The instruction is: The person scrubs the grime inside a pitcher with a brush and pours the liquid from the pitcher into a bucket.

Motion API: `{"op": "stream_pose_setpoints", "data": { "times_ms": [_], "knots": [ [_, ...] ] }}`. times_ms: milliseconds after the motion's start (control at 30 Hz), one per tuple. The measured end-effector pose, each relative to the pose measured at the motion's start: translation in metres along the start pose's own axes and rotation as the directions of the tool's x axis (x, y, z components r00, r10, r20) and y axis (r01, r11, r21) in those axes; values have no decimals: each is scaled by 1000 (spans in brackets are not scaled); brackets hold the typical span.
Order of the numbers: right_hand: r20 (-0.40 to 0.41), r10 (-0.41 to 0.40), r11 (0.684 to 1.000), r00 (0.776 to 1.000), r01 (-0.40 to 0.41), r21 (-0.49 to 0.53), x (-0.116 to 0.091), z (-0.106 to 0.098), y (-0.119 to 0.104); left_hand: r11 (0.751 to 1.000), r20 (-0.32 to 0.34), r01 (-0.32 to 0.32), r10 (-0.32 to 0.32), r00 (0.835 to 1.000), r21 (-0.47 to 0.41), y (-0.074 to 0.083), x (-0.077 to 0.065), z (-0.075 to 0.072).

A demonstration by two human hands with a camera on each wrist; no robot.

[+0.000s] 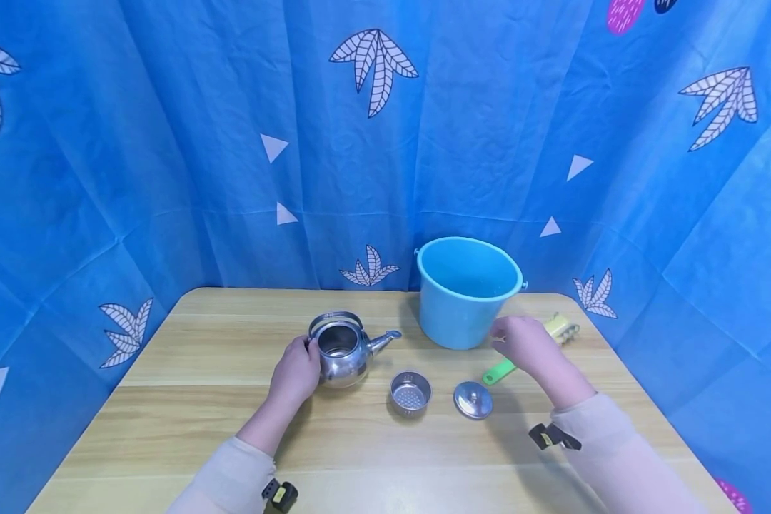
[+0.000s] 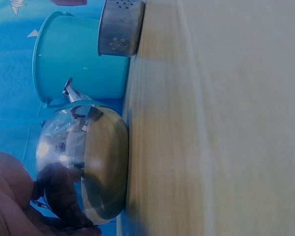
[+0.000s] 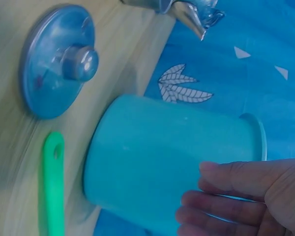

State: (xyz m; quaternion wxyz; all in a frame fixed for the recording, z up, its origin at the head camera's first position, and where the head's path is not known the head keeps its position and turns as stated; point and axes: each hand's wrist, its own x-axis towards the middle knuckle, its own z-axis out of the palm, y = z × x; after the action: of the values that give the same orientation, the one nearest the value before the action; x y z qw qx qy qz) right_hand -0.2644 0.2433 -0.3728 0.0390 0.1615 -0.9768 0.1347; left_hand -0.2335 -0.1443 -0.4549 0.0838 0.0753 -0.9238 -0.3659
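A shiny steel kettle (image 1: 345,370), lid off, stands on the table with its spout to the right. My left hand (image 1: 298,368) grips the kettle's left side near the foot of its handle; in the left wrist view the fingers (image 2: 64,228) lie against the body. My right hand (image 1: 525,341) hovers beside the light blue bucket (image 3: 142,152), fingers loosely bent and holding nothing. Below it lies a tool with a green handle (image 3: 54,182) and a pale yellow head (image 1: 557,327), partly hidden by the hand. The round kettle lid (image 1: 472,400) rests knob up.
A perforated steel strainer cup (image 1: 411,394) stands upright between kettle and lid. The bucket is at the back right of the wooden table (image 1: 231,321). A blue patterned curtain (image 1: 360,178) hangs behind the table and along both sides.
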Motion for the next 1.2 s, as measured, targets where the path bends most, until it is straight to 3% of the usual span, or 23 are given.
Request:
{"op": "stream_pose_setpoints", "data": {
  "times_ms": [533, 867, 1200],
  "knots": [
    [-27, -43, 998, 999, 44, 39, 6, 5, -23, 1000, 4, 1, -1, 1000, 8, -1, 0, 0],
    [-62, -95, 989, 994, 101, 104, 11, 14, -36, 1000, 3, 0, 0, 1000, 12, -2, 1, 1],
    [-48, -86, 973, 995, 94, 212, 20, 25, -46, 1000, 11, 11, -11, 1000, 16, 0, 1, 0]
  ]
}}
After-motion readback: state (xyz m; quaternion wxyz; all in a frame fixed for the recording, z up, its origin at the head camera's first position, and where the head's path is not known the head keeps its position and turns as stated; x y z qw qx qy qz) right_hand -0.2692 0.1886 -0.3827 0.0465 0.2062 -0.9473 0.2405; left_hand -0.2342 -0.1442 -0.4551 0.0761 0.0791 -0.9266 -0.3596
